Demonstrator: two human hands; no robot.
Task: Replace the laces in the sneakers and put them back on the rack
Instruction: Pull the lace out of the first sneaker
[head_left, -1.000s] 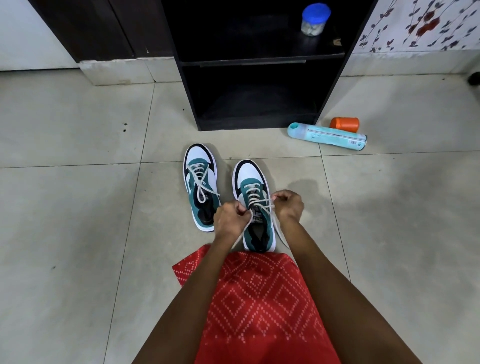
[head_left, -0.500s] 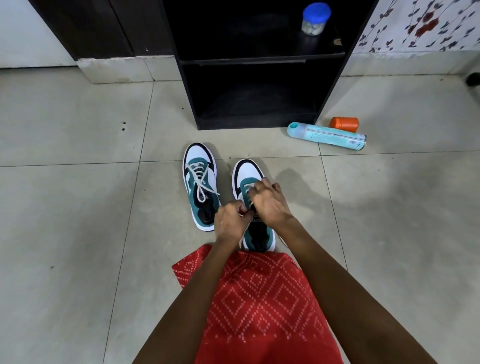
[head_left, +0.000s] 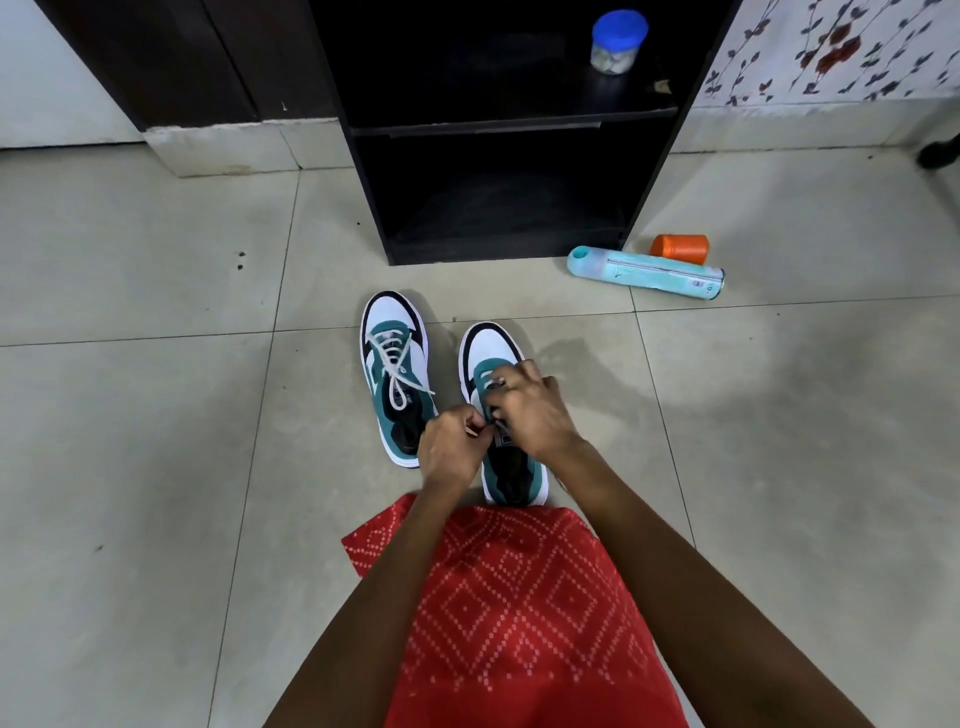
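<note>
Two white, teal and black sneakers stand side by side on the tiled floor, toes pointing at the black rack (head_left: 644, 171). The left sneaker (head_left: 396, 364) has its white lace threaded, with loose ends lying across it. Both hands work over the tongue of the right sneaker (head_left: 491, 353). My left hand (head_left: 451, 447) pinches one end of the white lace (head_left: 493, 385) at the shoe's left side. My right hand (head_left: 530, 410) lies over the eyelets with its fingers curled on the lace. Most of that lace is hidden under the hands.
A jar with a blue lid (head_left: 618, 44) stands on the rack's upper shelf. A light teal bottle (head_left: 644, 273) lies on the floor right of the rack with an orange cap (head_left: 680, 248) behind it. Red patterned cloth (head_left: 519, 597) covers my lap.
A second ago each hand held a lace end pulled out to its side. My right hand has since moved left and forward onto the shoe's eyelets, meeting my left hand.
</note>
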